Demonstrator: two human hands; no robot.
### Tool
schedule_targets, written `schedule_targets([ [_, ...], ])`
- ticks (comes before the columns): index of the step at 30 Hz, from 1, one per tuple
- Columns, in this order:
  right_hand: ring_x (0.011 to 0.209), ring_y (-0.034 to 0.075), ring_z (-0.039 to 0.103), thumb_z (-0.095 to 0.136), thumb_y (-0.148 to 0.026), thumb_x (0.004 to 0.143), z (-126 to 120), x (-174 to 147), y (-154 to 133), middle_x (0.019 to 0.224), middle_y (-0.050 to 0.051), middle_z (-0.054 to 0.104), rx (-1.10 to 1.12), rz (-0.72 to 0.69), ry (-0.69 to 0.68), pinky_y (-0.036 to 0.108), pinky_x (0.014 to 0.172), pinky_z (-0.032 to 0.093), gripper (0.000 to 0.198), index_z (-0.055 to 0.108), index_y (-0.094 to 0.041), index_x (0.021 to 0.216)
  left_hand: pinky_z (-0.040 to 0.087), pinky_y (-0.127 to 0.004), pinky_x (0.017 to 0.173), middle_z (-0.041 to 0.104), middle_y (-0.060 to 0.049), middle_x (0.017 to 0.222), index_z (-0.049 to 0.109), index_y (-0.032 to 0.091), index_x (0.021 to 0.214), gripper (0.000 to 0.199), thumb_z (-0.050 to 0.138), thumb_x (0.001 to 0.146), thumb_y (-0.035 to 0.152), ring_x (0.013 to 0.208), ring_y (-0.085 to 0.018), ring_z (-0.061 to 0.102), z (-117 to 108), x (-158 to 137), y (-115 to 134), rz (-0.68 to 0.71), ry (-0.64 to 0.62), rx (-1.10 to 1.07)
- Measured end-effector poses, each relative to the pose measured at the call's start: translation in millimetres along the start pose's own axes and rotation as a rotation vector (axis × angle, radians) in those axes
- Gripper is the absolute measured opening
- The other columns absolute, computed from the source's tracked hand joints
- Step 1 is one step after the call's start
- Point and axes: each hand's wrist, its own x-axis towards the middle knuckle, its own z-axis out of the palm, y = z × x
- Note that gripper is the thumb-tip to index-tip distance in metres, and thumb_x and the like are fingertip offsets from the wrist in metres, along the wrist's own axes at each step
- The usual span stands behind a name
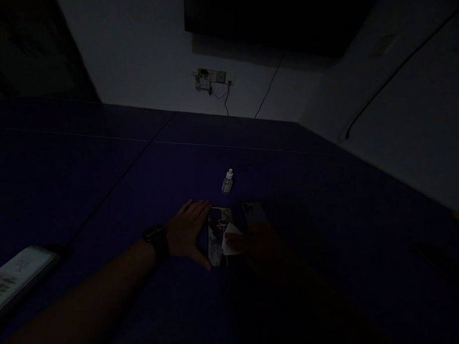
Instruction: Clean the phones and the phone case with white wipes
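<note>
A patterned phone case [216,241] with a camera cutout lies flat on the dark blue surface. My left hand [188,226], a dark watch on its wrist, rests with fingers spread along the case's left edge. Over the right side of the case, my right hand [250,244] pinches a folded white tissue [232,239] that covers part of the pattern. Partly behind that hand lies a phone [255,212], its camera lenses at the top. A small bottle [227,184] with a white dropper top stands just beyond the case. Dim light hides detail on my right hand.
At the lower left lies a white power strip [20,274]. Wall sockets [213,78] with cords hang low on the far wall, under a large dark screen [277,20]. A black cable [399,68] runs down the right wall.
</note>
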Motion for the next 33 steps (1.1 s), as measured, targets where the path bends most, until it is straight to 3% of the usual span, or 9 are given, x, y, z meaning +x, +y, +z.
schedule_targets([
  [7,0.073,0.02,0.05,0.057,-0.016,0.09,-2.4,-1.1,4.0,0.085,0.008,0.069,-0.044,0.048,0.019,0.033,0.068,0.038,0.03,0.077,-0.026,0.109,0.011,-0.063,0.122,0.028,-0.029,0.162,0.021,0.011,0.158,0.144,0.059,0.051,0.099,0.147,-0.048,0.031,-2.4,0.0,2.5,-0.005,-0.006,-0.008],
  [13,0.082,0.022,0.054,0.051,-0.011,0.092,5.7,0.3,3.9,0.108,0.008,0.075,-0.053,-0.016,0.028,0.035,0.076,0.043,0.042,0.071,-0.028,0.124,0.012,-0.064,0.121,0.029,-0.03,0.161,0.022,0.008,0.157,0.145,0.056,0.051,0.1,0.148,-0.049,0.03,-3.2,1.4,4.0,-0.023,-0.02,-0.002],
  [17,0.072,0.019,0.052,0.055,-0.013,0.09,3.1,1.8,4.6,0.087,0.008,0.072,-0.048,0.006,0.059,0.031,0.067,0.038,0.031,0.077,-0.024,0.11,0.012,-0.064,0.121,0.028,-0.031,0.16,0.023,0.007,0.156,0.145,0.056,0.051,0.1,0.148,-0.048,0.031,-5.4,2.1,5.4,-0.029,-0.044,0.003],
  [23,0.081,0.021,0.054,0.056,-0.012,0.09,3.3,4.4,1.3,0.105,0.009,0.075,-0.054,-0.051,0.054,0.033,0.073,0.04,0.04,0.071,-0.025,0.124,0.011,-0.063,0.122,0.029,-0.03,0.161,0.022,0.008,0.157,0.144,0.057,0.052,0.1,0.148,-0.048,0.03,-5.8,1.4,4.4,-0.026,-0.032,-0.005],
  [27,0.074,0.021,0.052,0.058,-0.013,0.088,-0.3,2.9,2.8,0.087,0.008,0.074,-0.058,-0.017,0.056,0.033,0.067,0.039,0.029,0.077,-0.024,0.105,0.009,-0.062,0.122,0.028,-0.028,0.162,0.019,0.011,0.158,0.141,0.057,0.055,0.098,0.148,-0.047,0.03,-2.7,0.1,1.5,0.013,-0.009,-0.008],
  [29,0.074,0.021,0.052,0.057,-0.011,0.086,1.3,2.1,2.2,0.093,0.008,0.076,-0.04,-0.083,0.05,0.033,0.069,0.04,0.029,0.077,-0.022,0.104,0.009,-0.062,0.122,0.028,-0.028,0.162,0.019,0.011,0.158,0.141,0.057,0.055,0.099,0.148,-0.048,0.03,-1.8,-0.4,1.1,0.018,-0.005,-0.007],
  [33,0.082,0.021,0.055,0.056,-0.01,0.087,8.4,1.4,-0.9,0.114,0.007,0.075,-0.024,-0.137,0.082,0.036,0.076,0.042,0.039,0.072,-0.025,0.119,0.01,-0.062,0.122,0.027,-0.028,0.162,0.02,0.01,0.158,0.143,0.056,0.053,0.099,0.148,-0.048,0.03,-1.9,-0.1,2.0,-0.012,-0.009,0.012],
])
